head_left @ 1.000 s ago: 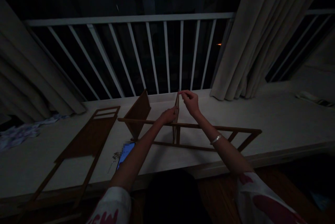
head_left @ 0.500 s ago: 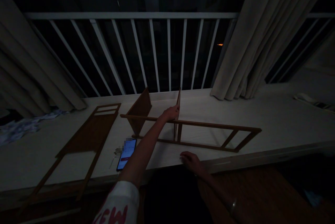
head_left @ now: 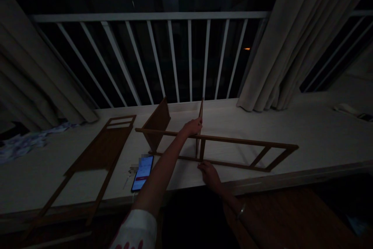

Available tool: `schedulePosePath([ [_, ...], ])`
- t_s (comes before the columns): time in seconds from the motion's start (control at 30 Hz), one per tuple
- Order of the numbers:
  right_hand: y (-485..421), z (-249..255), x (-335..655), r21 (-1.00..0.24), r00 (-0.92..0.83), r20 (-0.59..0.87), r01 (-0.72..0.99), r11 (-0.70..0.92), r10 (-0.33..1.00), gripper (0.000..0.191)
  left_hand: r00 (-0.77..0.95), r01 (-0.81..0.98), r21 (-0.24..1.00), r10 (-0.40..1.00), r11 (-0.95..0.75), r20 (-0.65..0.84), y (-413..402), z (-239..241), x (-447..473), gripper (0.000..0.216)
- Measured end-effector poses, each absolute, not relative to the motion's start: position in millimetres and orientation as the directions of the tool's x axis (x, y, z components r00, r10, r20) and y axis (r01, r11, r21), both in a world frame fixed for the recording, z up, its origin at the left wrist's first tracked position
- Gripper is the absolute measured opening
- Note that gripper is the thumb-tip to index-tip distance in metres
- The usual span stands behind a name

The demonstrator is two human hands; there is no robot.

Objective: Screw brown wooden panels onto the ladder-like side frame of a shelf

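Observation:
A brown wooden side frame (head_left: 233, 140) stands on edge along the white ledge (head_left: 305, 136), with two upright wooden panels behind it. My left hand (head_left: 192, 127) is closed on the upright middle panel (head_left: 200, 113) where it meets the frame's top rail. My right hand (head_left: 208, 173) rests low at the ledge's front, its fingers touching the frame's bottom rail near the middle post; the dim light hides whether they grip. A second upright panel (head_left: 157, 122) leans at the frame's left end.
Another wooden frame with a solid panel (head_left: 99, 154) lies flat on the ledge at the left. A lit phone (head_left: 142, 171) lies by small hardware. White railing (head_left: 175, 58) and curtains (head_left: 288, 39) back the ledge. Crumpled paper (head_left: 20, 144) sits far left.
My right hand left the top of the middle panel, dropped to the ledge's front edge, then moved up to the frame's bottom rail. My left hand kept its hold.

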State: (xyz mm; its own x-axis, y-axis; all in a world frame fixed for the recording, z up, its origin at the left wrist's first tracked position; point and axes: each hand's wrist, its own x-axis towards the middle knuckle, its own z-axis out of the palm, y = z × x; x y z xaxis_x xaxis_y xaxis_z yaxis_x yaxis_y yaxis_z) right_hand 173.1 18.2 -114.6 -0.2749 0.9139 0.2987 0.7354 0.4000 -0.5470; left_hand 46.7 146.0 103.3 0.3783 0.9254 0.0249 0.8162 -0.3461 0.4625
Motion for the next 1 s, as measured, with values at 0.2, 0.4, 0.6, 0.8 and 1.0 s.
schedulePosePath([
  [0.2, 24.9, -123.0, 177.4, -0.517, -0.265, 0.352, 0.744, 0.423, 0.897, 0.026, 0.387, 0.822, 0.439, 0.921, -0.362, 0.035, 152.7, 98.1, 44.8, 0.025],
  [0.4, 26.0, -125.2, 171.7, -0.545, -0.203, 0.365, 0.744, 0.386, 0.908, 0.023, 0.387, 0.833, 0.417, 0.921, -0.365, 0.034, 155.7, 95.0, 45.4, 0.027],
  [0.6, 25.7, -126.2, 166.6, -0.56, -0.145, 0.357, 0.758, 0.335, 0.923, 0.022, 0.387, 0.838, 0.401, 0.921, -0.37, 0.041, 156.8, 92.4, 45.6, 0.029],
  [0.8, 25.0, -132.0, 170.4, -0.539, -0.173, 0.391, 0.754, 0.376, 0.904, 0.024, 0.392, 0.838, 0.393, 0.919, -0.38, 0.052, 157.0, 90.0, 44.7, 0.03],
  [1.0, 26.9, -134.4, 168.3, -0.463, -0.222, 0.405, 0.787, 0.408, 0.887, 0.025, 0.383, 0.846, 0.382, 0.922, -0.373, 0.051, 159.4, 86.8, 45.3, 0.032],
])
